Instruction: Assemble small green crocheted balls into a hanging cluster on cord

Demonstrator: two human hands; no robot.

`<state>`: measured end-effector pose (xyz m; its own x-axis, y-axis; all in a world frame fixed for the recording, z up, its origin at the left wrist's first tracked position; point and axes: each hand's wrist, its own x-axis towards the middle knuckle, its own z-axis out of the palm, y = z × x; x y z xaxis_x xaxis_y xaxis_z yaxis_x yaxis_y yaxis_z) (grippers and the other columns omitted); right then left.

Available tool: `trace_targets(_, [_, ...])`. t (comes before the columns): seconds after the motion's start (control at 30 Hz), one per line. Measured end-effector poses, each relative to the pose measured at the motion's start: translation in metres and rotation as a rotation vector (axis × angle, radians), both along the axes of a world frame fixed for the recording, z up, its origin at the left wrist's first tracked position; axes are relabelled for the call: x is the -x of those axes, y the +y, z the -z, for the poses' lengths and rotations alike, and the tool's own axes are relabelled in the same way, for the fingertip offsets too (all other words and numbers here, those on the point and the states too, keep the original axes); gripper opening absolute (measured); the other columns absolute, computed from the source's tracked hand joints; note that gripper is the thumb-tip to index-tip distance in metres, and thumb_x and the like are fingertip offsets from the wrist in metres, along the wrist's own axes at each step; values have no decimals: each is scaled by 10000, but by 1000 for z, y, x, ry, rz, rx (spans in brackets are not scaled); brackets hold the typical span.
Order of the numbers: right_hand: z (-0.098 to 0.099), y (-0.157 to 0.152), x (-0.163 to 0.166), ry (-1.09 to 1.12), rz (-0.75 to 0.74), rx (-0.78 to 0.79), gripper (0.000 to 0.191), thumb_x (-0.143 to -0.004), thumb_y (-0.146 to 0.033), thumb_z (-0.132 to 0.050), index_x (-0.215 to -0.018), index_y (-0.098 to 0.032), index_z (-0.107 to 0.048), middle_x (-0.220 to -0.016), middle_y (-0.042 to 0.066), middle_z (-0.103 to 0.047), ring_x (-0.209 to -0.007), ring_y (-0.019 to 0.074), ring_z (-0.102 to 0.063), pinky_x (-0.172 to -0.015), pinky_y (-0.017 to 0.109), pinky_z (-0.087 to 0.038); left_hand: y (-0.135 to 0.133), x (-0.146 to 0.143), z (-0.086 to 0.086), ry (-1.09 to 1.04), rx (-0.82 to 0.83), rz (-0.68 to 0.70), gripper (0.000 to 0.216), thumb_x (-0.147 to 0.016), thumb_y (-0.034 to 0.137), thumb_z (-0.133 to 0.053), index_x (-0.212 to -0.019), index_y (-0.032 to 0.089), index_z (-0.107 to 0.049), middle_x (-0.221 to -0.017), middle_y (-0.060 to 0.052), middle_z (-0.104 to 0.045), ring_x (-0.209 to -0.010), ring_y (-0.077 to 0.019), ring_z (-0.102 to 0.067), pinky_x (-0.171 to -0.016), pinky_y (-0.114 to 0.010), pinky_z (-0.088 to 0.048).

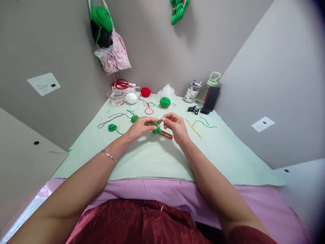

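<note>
My left hand (143, 126) is closed on a small green crochet piece (156, 129), held just above the tabletop. Fingertips of my right hand (175, 125) pinch together at the top of that piece, where a bit of green yarn (159, 122) rises; whether a needle is in them is too small to tell. Beneath my hands lies an orange-red slotted tool (166, 135), probably resting on the table. A yellow-handled crochet hook (193, 127) is to the right of my right hand. Left of my left hand sits another green crochet piece (134, 118) with a red spot.
Behind my hands are a green yarn ball (165, 102), a red yarn ball (145, 92), white stuffing (167, 91) and red scissors (122, 84). A small green ball (111, 127) lies left. A pen cup (192, 93), bottle (203, 93) and phone (211, 98) stand back right.
</note>
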<state>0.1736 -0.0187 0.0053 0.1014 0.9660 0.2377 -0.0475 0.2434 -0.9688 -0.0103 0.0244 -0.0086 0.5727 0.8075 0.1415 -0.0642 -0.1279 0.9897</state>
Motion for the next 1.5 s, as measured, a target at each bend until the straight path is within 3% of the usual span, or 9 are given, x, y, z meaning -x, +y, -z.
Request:
trace_targets(0.73, [-3, -4, 4, -88, 130, -126, 182, -725, -335, -753, -738, -195, -636, -647, -41, -601, -522, 87, -500, -551, 250, -439, 4, 1, 2, 26, -22, -37, 489, -680, 409, -801, -1100, 166, -740, -1115, -96, -734, -951, -214, -655, -937, -364, -453])
trace_targets(1.1, [1, -3, 7, -123, 64, -106, 171, -729, -309, -745, -725, -182, -630, -673, -33, -608, -530, 84, -513, -531, 238, -420, 1, 2, -2, 51, -29, 7, 470, -719, 390, -775, -1122, 151, -729, -1064, -86, -737, -953, -208, -640, -933, -348, -437])
trace_targets(1.5, [4, -7, 10, -359, 114, -108, 164, -786, -353, -674, -747, -196, -647, -683, -14, -582, -572, 112, -491, -561, 261, -450, 0, 1, -1, 23, -10, 34, 470, -708, 384, -786, -1128, 178, -738, -1059, -78, -741, -948, -215, -649, -930, -357, -440])
